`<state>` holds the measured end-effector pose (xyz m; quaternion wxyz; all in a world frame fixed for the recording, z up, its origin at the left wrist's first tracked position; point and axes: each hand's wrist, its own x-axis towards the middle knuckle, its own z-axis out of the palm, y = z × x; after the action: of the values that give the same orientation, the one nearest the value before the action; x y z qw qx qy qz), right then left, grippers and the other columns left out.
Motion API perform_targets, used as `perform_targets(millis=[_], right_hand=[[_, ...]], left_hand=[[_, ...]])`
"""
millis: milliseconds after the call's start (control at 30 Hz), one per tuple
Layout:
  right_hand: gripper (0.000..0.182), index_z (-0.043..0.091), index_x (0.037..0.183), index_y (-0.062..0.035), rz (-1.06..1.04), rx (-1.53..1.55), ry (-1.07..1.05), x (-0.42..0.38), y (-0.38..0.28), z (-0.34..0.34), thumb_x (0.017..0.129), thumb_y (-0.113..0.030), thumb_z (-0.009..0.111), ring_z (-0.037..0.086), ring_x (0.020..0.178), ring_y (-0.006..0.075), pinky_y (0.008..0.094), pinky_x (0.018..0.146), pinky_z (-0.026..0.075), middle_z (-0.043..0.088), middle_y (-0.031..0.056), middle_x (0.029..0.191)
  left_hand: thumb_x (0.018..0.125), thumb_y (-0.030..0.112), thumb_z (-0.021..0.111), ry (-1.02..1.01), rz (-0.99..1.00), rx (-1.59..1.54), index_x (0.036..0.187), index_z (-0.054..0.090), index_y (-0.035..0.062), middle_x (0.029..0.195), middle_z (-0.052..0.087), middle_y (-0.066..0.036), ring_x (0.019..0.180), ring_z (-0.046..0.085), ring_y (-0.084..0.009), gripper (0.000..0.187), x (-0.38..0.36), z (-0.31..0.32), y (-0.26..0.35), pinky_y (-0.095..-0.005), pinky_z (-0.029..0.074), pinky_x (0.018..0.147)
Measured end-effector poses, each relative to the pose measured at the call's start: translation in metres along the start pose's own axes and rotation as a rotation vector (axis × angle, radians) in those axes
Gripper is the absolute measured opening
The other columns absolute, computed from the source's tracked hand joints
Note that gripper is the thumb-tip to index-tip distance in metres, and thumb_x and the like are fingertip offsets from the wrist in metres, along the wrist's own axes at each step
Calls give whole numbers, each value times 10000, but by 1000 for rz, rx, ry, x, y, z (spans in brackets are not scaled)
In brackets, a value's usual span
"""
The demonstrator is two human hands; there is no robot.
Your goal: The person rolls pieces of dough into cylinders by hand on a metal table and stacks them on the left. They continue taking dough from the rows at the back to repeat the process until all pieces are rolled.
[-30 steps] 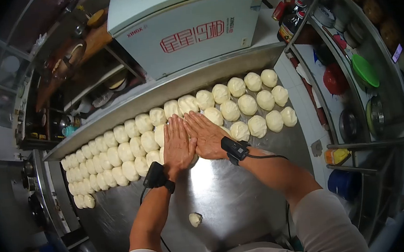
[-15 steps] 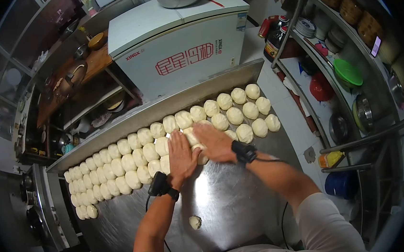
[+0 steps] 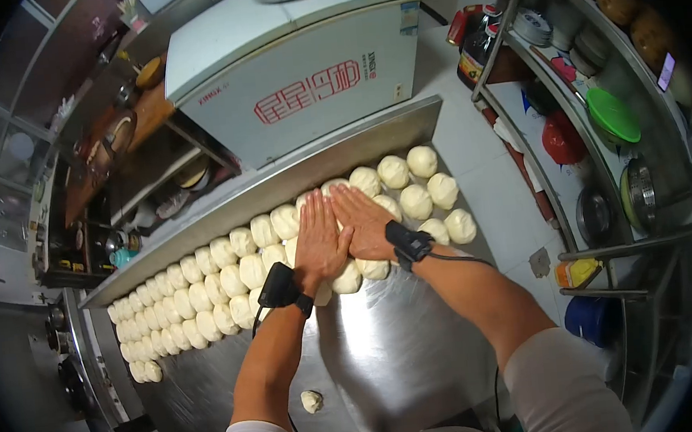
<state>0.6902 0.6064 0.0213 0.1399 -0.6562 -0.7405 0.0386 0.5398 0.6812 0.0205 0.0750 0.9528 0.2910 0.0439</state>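
Dough balls (image 3: 416, 201) lie in rows on the table (image 3: 213, 384); my left hand (image 3: 321, 239) and right hand (image 3: 363, 221) rest flat atop some, grip released.

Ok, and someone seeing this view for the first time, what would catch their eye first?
Most likely the packed rows of pale dough balls running along the raised back edge of the metal table, with the left hand and right hand laid flat, side by side, on some of them. After that, the white chest freezer with red lettering behind the table, and one small dough lump alone near the front.
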Motion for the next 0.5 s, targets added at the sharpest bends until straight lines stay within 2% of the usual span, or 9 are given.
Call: perform_targets(millis=[67, 133, 233, 300, 333, 400, 433, 467, 500], right_hand=[[696, 339, 1540, 94, 28, 4, -24, -7, -7, -6, 930, -228, 433, 246, 1552, 344, 440, 1292, 128, 316, 265, 1628], [707, 331, 1540, 95, 7, 36, -148, -20, -10, -6, 932, -245, 444, 254, 1548, 367, 449, 1288, 150, 306, 281, 1627], [722, 323, 1550, 87, -15, 108, -45, -51, -18, -6, 935, -272, 448, 231, 1558, 355, 447, 1288, 147, 298, 261, 1639], [715, 317, 1555, 84, -30, 101, 34, -49, -18, -13, 937, -255, 438, 218, 1564, 347, 445, 1292, 131, 281, 253, 1650], [715, 317, 1555, 84, -31, 94, 52, -47, -17, -11, 937, -255, 438, 218, 1564, 347, 445, 1292, 131, 281, 253, 1650], [692, 304, 1559, 85, -43, 141, -28, -47, -15, -13, 950, -230, 402, 218, 1564, 343, 444, 1294, 119, 265, 249, 1657], [705, 297, 1559, 86, -67, 167, -47, -48, -12, -17, 966, -255, 468, 236, 1555, 351, 449, 1291, 137, 276, 258, 1646], [705, 297, 1559, 86, -61, 166, -40, -52, -2, -21, 966, -255, 468, 236, 1555, 351, 449, 1291, 137, 276, 258, 1646], [729, 299, 1557, 86, -71, 223, -79, -54, 12, -52, 961, -271, 520, 245, 1549, 355, 452, 1287, 149, 285, 262, 1640]], left_hand=[[1054, 400, 348, -56, -37, -49, 1568, 207, -135, 1662, 163, -316, 1573, 98, -421, 755, -6, -2, 3, -485, 50, 1290], [1037, 360, 380, -48, -54, -149, 1568, 191, -141, 1658, 159, -328, 1568, 94, -443, 754, -27, -9, 23, -501, 46, 1288], [1026, 359, 400, -96, -78, -82, 1567, 173, -149, 1652, 140, -348, 1567, 77, -457, 776, -46, -5, 44, -506, 44, 1287], [1037, 471, 403, -34, -70, -97, 1569, 196, -136, 1646, 153, -357, 1560, 86, -476, 833, -47, -1, 39, -527, 56, 1278], [1037, 471, 403, -22, -62, -85, 1569, 196, -136, 1646, 153, -357, 1560, 86, -476, 833, -46, 1, 35, -527, 56, 1278], [1040, 469, 399, -89, -87, -69, 1571, 187, -136, 1649, 142, -354, 1561, 77, -475, 832, -44, -2, 39, -514, 48, 1281], [1040, 469, 399, -85, -81, -64, 1571, 187, -136, 1649, 142, -354, 1561, 77, -475, 832, -41, -6, 42, -514, 48, 1281], [1048, 455, 389, -67, -105, -71, 1575, 194, -126, 1652, 140, -349, 1562, 74, -473, 808, -38, -9, 44, -508, 51, 1282], [1055, 440, 378, -50, -131, -83, 1578, 200, -115, 1655, 137, -344, 1563, 70, -471, 783, -35, -14, 49, -502, 54, 1283]])
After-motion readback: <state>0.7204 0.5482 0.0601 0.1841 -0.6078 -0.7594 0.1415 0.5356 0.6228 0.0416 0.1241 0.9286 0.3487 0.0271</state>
